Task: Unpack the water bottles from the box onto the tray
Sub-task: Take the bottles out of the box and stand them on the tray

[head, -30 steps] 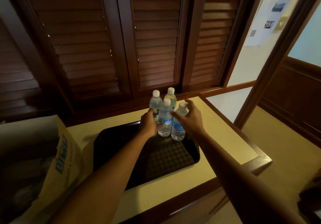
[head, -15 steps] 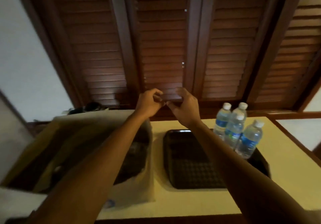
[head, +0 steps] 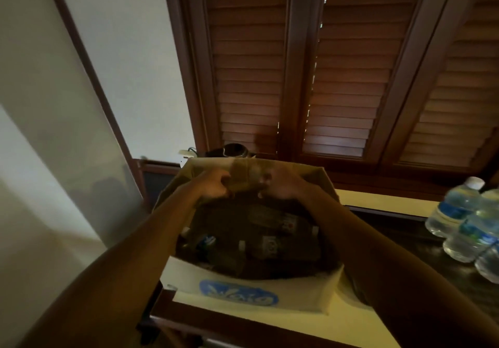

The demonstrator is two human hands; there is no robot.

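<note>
An open cardboard box (head: 239,295) with a blue logo on its near flap stands on the yellow counter. Inside it, in deep shadow, lie several water bottles (head: 267,248) with white caps. My left hand (head: 216,187) and my right hand (head: 278,185) hover side by side over the box's far wall, fingers curled, with nothing visible in them. At the right edge, three clear bottles with blue labels (head: 453,212) stand together on the dark tray (head: 399,229).
Brown louvred shutters (head: 337,77) fill the wall behind the counter. A white wall is on the left. A dark rounded object (head: 232,150) sits behind the box. The counter's wooden front edge (head: 216,326) runs below the box.
My view swung left from the tray to the box. Both hands left the bottles on the tray and now reach down over the box's opening.
</note>
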